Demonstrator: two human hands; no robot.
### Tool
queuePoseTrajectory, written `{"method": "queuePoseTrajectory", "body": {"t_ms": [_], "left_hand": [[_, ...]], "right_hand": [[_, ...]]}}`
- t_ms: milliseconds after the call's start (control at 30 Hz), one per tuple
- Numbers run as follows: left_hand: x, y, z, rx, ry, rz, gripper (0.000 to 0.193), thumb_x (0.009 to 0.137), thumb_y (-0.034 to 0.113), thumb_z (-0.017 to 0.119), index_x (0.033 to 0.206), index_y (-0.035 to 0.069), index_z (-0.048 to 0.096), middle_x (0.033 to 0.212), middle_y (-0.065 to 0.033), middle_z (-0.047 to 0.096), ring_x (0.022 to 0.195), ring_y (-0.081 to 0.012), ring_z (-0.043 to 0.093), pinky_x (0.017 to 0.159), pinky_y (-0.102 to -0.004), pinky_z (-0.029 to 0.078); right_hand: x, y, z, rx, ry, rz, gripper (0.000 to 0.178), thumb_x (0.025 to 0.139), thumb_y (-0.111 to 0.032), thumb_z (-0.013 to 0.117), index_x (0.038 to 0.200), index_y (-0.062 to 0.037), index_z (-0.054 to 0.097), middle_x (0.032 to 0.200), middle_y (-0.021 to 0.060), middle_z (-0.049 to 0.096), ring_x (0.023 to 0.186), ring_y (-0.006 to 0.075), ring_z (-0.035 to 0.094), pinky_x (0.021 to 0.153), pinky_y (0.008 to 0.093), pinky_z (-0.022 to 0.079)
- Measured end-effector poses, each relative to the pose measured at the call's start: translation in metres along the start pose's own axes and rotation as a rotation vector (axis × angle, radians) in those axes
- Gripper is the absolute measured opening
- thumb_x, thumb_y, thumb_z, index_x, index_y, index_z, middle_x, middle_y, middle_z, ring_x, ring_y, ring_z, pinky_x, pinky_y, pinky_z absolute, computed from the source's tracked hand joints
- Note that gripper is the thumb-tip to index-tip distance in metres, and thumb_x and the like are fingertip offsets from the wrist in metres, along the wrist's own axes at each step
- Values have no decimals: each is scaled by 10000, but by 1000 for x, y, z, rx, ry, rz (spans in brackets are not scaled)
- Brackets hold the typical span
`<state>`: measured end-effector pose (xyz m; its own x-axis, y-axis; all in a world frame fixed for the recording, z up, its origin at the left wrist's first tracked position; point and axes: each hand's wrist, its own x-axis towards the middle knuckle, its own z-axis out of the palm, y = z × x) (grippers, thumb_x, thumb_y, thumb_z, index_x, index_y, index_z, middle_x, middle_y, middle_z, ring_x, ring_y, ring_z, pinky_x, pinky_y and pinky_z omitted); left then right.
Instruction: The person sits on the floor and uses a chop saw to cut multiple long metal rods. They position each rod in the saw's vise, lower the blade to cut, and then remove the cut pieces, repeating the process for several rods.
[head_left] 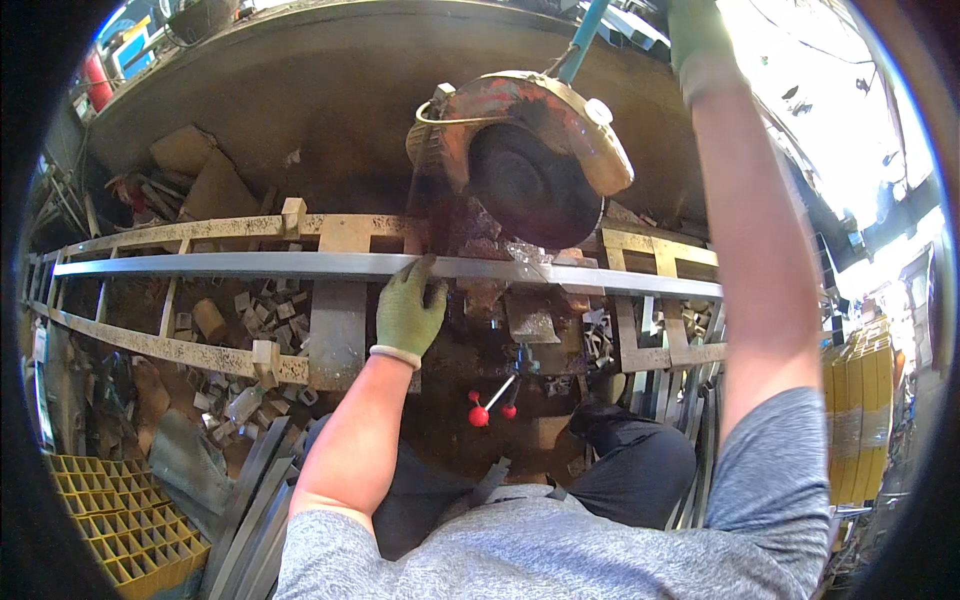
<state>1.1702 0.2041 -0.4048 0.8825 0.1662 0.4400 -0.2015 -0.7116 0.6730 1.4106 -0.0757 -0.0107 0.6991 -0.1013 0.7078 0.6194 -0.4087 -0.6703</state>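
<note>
A long silvery metal bar (300, 263) lies across a pale slatted frame and runs under a cut-off saw (560, 130). The saw has a worn orange-and-cream guard and a dark round blade (520, 175) just above the bar. My left hand (408, 312), in a pale green glove, grips the bar left of the blade, thumb apart on the near side. Up at the top edge, my gloved right hand (703, 45) is partly cut off, right of the saw's teal handle (585, 40); its fingers are not visible.
A vice crank with red knobs (480, 415) sticks out toward me. Short cut-offs (270, 320) lie below the frame (150, 345). A yellow gridded stack (125, 520) stands near left, yellow wrapped bundles (860, 415) at right. Long metal profiles (250, 510) lean beside my legs.
</note>
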Motion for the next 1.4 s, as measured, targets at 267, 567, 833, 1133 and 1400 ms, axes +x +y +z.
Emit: {"method": "queuePoseTrajectory", "body": {"t_ms": [267,567,833,1133,1400], "left_hand": [[-67,108,-18,-40,-741,-203,564,1127,505,756,1464,54,778,1293,-235,861,1170,-495,819,1051,-568,647],[-143,135,47,469,-827,-260,433,1158,470,700,1329,74,746,1149,-187,889,1084,-442,868,950,-596,673],[-217,34,157,119,-808,-546,683,1183,641,596,1572,93,714,1538,-308,743,1432,-525,697,1207,-594,560],[-190,226,206,-1918,-611,-1508,525,1220,515,626,802,202,574,623,-51,551,487,-252,430,518,-459,362],[-146,73,36,-1022,-896,-648,324,1225,431,671,1349,141,750,1145,-73,800,931,-206,777,798,-402,613]], "right_hand": [[-454,87,-131,379,-133,553,215,1156,-163,808,1325,-45,868,1224,85,868,1099,161,787,979,354,638],[-666,199,-65,244,-874,1074,547,1109,-371,816,1562,-71,746,1343,133,862,1191,242,771,1110,384,599],[-550,178,-135,-500,-1173,852,663,1040,-610,732,1295,-14,873,1149,276,883,1155,463,843,1065,529,635],[-459,-17,-96,142,-1285,885,693,1140,-638,693,1517,-61,761,1351,293,841,1294,478,810,1118,514,631],[-413,-41,-99,510,-855,571,480,1189,-227,783,1612,-11,718,1319,179,889,1193,182,826,1059,353,655]]}}
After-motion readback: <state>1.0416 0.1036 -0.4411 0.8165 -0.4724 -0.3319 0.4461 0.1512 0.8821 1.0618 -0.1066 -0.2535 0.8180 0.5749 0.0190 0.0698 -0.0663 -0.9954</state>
